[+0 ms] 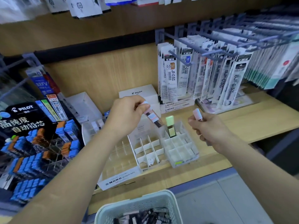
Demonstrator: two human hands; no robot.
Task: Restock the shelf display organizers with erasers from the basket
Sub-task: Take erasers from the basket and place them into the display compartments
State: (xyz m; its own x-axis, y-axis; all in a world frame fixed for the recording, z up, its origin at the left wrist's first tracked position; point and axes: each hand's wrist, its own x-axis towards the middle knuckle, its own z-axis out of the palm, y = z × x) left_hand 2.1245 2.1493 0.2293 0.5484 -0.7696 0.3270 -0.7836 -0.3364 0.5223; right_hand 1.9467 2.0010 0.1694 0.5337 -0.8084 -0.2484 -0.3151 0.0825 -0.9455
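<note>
Pink-capped stick eraser [152,117], clear body w/ white label, was pinched at its top by the left hand [127,113] and tilted down twd the back of the clear organizer [186,160]. A 2nd pink eraser [197,114] was gripped upright in the right hand [208,128], fingers curled round it. Green eraser [170,126] was stood in a back cell, just beside the tilted tip. White divider tray [155,143] sat next to it, basket [129,202] below.
</note>
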